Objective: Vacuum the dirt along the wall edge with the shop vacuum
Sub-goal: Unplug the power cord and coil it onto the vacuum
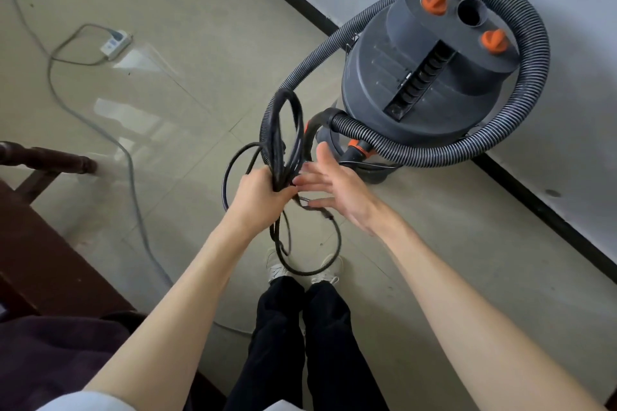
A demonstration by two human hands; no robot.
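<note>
1. Head view, vacuum: one grey canister stood on the floor against the wall, beside the black baseboard. It was parked at the edge to be cleaned. Two orange knobs showed on its lid.
2. Hose: one ribbed hose looped round the canister, likely stowed that way and not yet unwound.
3. Cord: one black power cord, bundled in several loops, hung in the air in front of the vacuum. Loose turns dropped toward the shoes, two in count.
4. Left hand: fingers clamped round the gathered loops, holding the bundle up so it could be undone.
5. Right hand: fingers apart and straight, palm beside the bundle, gripping nothing. Whether they touched a strand could not be told. It seemed placed to free a turn.
6. Power strip: one white strip lay on the floor well apart from the vacuum, with a grey lead trailing from it. It was probably the cord's destination.
7. Dark wooden furniture stood at the left edge.
8. Judgement: preparation stage; no vacuuming had begun.
</note>
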